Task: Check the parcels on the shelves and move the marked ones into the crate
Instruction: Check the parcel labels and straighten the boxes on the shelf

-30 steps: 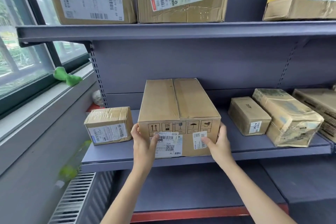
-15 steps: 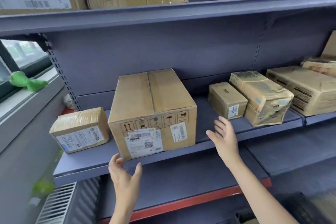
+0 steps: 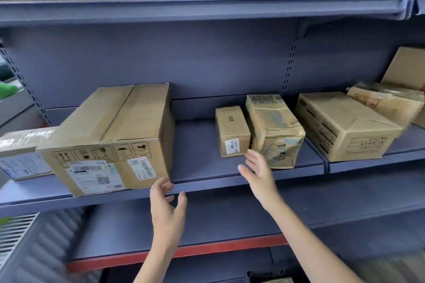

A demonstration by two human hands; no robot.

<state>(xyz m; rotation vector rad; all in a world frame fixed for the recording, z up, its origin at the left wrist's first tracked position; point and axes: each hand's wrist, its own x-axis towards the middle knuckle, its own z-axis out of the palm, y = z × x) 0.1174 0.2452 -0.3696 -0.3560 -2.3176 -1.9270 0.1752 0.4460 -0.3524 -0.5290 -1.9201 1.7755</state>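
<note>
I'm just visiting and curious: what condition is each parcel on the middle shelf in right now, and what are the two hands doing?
Large box: upright, sealed, labels facing out, untouched.
Small box: closed, against the crumpled parcel.
Crumpled parcel: dented, taped shut.
Printed box: closed, top creased.
Left hand: empty, loosely curled.
Right hand: empty, fingers straight, near the small box.

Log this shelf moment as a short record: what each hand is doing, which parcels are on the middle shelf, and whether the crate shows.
left hand: loosely open, holds nothing, just below the large box's front right corner
right hand: open, fingers straight, in front of the small box
large box: handling symbols, two labels
small box: white sticker, beside the crumpled parcel
printed box: right section
middle shelf: blue-grey
crate: not in view
</note>
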